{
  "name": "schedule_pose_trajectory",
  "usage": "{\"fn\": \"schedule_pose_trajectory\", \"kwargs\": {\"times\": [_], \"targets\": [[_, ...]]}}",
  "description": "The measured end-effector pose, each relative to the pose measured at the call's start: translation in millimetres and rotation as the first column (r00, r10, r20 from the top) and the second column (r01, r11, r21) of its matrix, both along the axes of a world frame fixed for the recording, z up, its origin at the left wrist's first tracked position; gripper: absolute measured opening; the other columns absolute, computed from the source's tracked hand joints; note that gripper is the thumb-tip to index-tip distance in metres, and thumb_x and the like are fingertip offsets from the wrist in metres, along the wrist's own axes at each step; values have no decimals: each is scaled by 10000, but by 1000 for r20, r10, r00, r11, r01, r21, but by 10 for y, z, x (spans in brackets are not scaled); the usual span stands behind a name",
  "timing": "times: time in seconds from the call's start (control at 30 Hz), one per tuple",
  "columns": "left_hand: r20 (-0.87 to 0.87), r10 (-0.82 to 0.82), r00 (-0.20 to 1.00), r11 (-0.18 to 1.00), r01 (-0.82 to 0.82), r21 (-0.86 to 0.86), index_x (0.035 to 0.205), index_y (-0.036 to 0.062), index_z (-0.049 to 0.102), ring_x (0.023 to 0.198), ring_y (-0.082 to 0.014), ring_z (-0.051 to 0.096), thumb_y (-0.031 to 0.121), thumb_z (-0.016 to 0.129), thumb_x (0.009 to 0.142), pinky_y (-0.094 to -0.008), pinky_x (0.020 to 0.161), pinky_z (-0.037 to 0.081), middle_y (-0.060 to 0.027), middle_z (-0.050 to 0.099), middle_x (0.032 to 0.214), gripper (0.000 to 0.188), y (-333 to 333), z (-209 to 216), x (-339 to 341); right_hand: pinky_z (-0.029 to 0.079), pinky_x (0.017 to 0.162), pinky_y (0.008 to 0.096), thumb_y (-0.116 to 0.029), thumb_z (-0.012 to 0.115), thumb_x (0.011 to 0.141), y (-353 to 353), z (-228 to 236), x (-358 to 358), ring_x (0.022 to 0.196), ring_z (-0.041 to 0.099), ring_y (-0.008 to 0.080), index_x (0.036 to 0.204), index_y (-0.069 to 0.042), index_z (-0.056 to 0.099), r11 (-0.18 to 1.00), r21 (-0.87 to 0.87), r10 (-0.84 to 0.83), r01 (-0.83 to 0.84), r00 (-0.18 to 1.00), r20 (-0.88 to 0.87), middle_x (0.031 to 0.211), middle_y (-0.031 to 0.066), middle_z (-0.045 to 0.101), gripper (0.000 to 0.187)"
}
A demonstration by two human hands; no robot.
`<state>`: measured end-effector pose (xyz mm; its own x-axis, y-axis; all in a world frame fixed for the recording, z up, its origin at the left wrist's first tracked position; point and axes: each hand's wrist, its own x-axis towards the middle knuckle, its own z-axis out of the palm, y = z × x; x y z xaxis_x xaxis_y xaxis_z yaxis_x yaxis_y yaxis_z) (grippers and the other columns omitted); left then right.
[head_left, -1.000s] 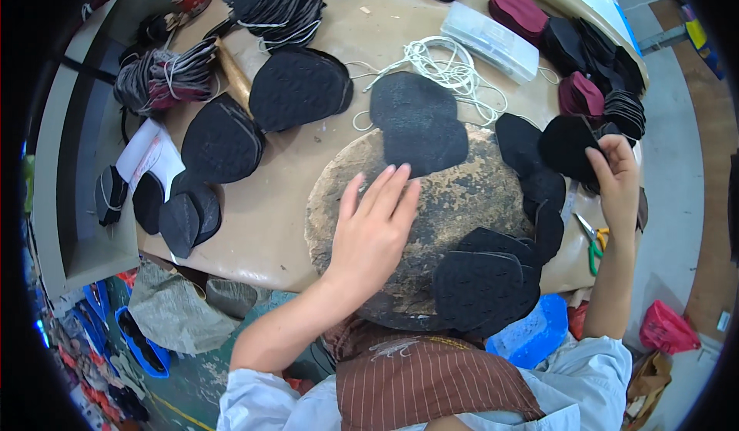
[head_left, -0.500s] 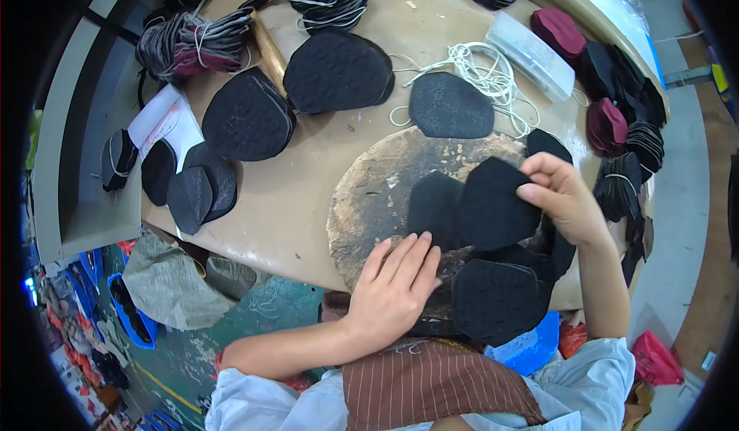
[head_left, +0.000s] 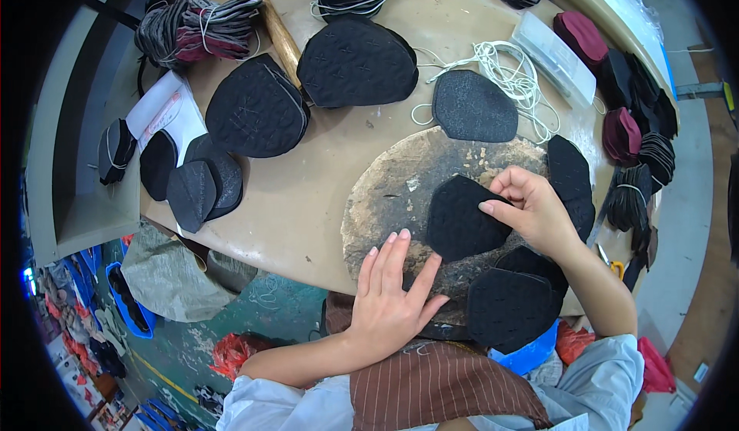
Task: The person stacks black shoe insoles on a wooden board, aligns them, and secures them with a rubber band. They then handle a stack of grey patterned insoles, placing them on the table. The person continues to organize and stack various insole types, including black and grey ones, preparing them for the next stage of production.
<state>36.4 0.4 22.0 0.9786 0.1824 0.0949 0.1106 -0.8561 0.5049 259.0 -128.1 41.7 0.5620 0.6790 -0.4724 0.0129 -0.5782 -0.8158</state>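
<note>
A rounded black fabric piece (head_left: 466,219) lies over the round wooden block (head_left: 377,188). My right hand (head_left: 535,212) pinches its right edge between thumb and fingers. Flat on the block's near left part is my left hand (head_left: 396,296), fingers spread, one fingertip close to the piece's lower left edge. Nearer to me, more black fabric pieces (head_left: 512,308) overlap at the block's front right. Another black piece (head_left: 570,185) rests at its right side, partly behind my right wrist. A greyer piece (head_left: 475,106) touches the block's far edge.
Stacks of black pieces (head_left: 358,61) stand farther back beside a wooden handle (head_left: 281,38). White cord (head_left: 508,77) lies tangled near a clear plastic box (head_left: 553,58). Tied bundles (head_left: 202,31) sit at the far left; maroon and black bundles (head_left: 620,135) line the right edge.
My right hand has brought the raised black piece left and down over the one on the block. My left hand has shifted slightly toward me, its fingers spreading. The whole view has shifted a little.
</note>
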Motion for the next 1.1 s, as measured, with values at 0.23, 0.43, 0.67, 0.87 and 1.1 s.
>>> {"fn": "schedule_pose_trajectory", "kwargs": {"times": [0.23, 0.43, 0.67, 0.87, 1.1], "targets": [[64, -22, 998, 985, 33, -172, 1180, 19, 528, 1255, -429, 390, 287, 785, 714, -544, 1002, 328, -295, 337, 1375, 596, 103, -12, -54, 348, 551, 174, -30, 690, 823, 34, 58, -37, 634, 438, -14, 852, -31, 535, 1000, -30, 2, -1, 1000, 26, 687, -65, 546, 158], [65, -145, 987, 981, 152, -121, 1247, -1, 481, 1293, -392, 381, 340, 770, 721, -541, 1022, 289, -291, 338, 1397, 690, 148, 54, 127, 349, 547, 181, -47, 700, 821, 58, 77, -45, 628, 444, -12, 852, -26, 542, 999, -31, 8, -7, 999, 34, 673, -55, 561, 162], [-142, -214, 967, 973, 223, 56, 1332, -14, 462, 1317, -207, 403, 541, 587, 799, -459, 1075, 170, -136, 379, 1459, 779, 80, 88, 333, 417, 516, 194, -85, 717, 817, 11, 163, 122, 589, 538, 32, 879, -18, 563, 991, -126, 17, -34, 991, -131, 687, -15, 602, 179], [-174, -196, 965, 944, 233, 232, 1338, 55, 486, 1305, -215, 394, 452, 618, 796, -445, 1048, 180, -125, 388, 1457, 685, 9, 74, 361, 480, 510, 213, -121, 723, 817, -108, 162, 232, 589, 606, 76, 802, 0, 585, 975, -191, 85, -114, 984, -153, 663, 15, 609, 185], [-221, -224, 949, 955, 259, 143, 1306, 228, 550, 1221, -269, 423, 514, 661, 738, -451, 996, 246, -93, 407, 1441, 646, 30, 158, 625, 471, 538, 313, -106, 718, 781, -56, 174, 141, 598, 621, 228, 772, 1, 579, 939, -244, 303, -242, 919, 252, 661, 95, 602, 176]]}}
